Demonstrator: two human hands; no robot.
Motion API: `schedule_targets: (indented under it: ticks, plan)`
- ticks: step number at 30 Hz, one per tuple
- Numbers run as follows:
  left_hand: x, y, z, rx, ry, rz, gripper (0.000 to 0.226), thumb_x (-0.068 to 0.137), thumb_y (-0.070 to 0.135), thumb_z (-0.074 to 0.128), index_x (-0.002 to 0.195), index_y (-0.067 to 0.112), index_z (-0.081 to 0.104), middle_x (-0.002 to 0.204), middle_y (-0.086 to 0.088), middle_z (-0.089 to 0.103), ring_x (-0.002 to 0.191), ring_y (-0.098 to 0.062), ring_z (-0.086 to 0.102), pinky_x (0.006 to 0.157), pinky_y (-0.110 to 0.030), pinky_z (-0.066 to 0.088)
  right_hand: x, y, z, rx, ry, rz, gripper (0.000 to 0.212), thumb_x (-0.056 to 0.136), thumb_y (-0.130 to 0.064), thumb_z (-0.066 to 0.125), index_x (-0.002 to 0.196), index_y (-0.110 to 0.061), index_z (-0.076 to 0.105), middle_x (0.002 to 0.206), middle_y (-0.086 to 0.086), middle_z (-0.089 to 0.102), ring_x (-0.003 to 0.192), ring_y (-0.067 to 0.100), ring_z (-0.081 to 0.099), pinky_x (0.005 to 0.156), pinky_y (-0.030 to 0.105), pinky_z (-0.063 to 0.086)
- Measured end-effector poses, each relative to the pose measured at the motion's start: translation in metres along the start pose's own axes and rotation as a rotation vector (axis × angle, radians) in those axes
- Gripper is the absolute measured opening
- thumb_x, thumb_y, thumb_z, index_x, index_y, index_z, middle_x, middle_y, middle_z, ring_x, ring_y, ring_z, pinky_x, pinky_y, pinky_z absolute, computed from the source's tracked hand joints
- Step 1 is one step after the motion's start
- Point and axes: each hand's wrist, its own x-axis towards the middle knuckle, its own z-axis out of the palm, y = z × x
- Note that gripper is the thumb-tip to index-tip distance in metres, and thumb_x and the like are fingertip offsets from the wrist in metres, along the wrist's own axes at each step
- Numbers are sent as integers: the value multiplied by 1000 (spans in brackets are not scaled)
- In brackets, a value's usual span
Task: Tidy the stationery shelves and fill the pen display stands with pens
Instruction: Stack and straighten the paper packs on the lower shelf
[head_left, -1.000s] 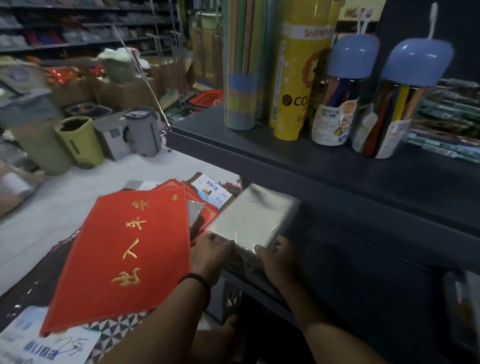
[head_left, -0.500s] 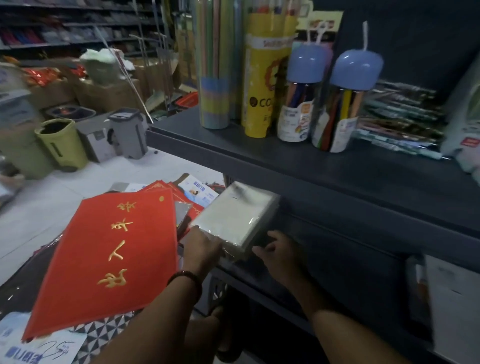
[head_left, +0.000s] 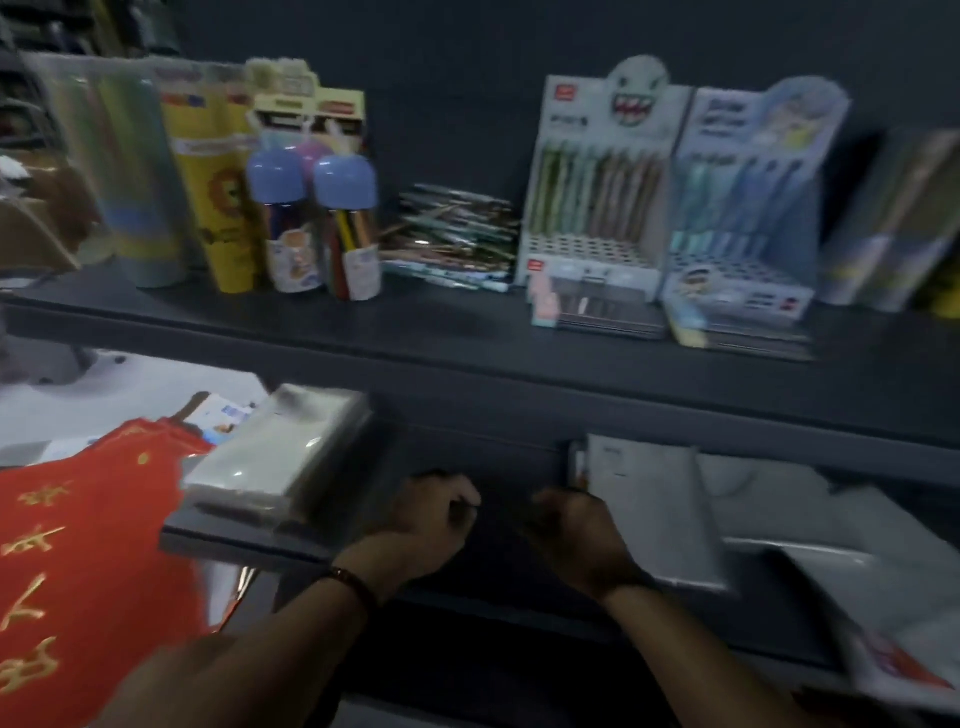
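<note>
Watching from beside the unit, I saw both hands down at the lower dark shelf (head_left: 234, 545), under the upper dark shelf (head_left: 467, 332). The left hand (head_left: 431, 519), with a dark bead bracelet (head_left: 353, 582) at its wrist, was curled into a loose fist and held nothing. It sat just to the right of a clear-wrapped pack of white paper (head_left: 270, 457) that lay on the lower shelf's left end. The right hand (head_left: 571, 535) was curled too, close against the edge of a flat grey plastic packet (head_left: 660, 519). The blur kept me from telling whether it gripped that packet or only touched it.

On the upper shelf stood two cardboard pen display stands side by side. The pale stand with a toothy cartoon face on its header (head_left: 597, 208) held a row of pens at the back, and the light blue stand (head_left: 748, 223) was just right of it. A loose heap of wrapped pens (head_left: 452, 234) lay to their left. Beyond it were two blue-capped clear tubes of coloured pencils (head_left: 311, 228) and a tall yellow tube with a lion picture (head_left: 218, 197). A red mat with gold characters (head_left: 93, 571) lay off to the far left, below the shelving.
</note>
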Motion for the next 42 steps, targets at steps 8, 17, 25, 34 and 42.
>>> schedule_targets:
  ticks: [8,17,25,34,42]
  plan:
    - [22,92,85,-15,-115,164,18,94,19,72,112,20,73,110,3,72,104,-15,68,85,-22,48,-52,117,-73,37,192,250,28,91,-33,79,115,-28,67,95,-5,68,86,12,67,73,17,43]
    - [50,128,181,137,-158,329,61,79,31,78,134,44,55,135,7,38,154,-28,23,124,-38,33,-76,204,-60,346,545,422,38,83,-13,87,118,-5,73,105,14,73,92,21,66,71,8,35]
    - [63,136,216,167,-161,195,68,77,38,80,142,39,58,157,-3,35,157,-29,6,130,-28,5,-72,229,-35,835,452,514,23,74,-26,85,96,-22,83,91,7,81,85,25,73,77,54,62]
    - [64,130,221,-79,-75,239,63,54,49,80,112,25,75,116,7,61,113,-17,58,100,-34,50,-69,209,-47,1080,425,477,16,73,-19,88,70,-5,80,68,19,67,60,21,61,51,33,51]
    - [45,127,206,-206,-23,277,54,58,60,77,98,25,77,106,18,56,114,-11,57,101,-34,50,-80,203,-55,1245,293,556,25,91,-13,78,99,10,76,80,16,71,65,19,64,55,27,55]
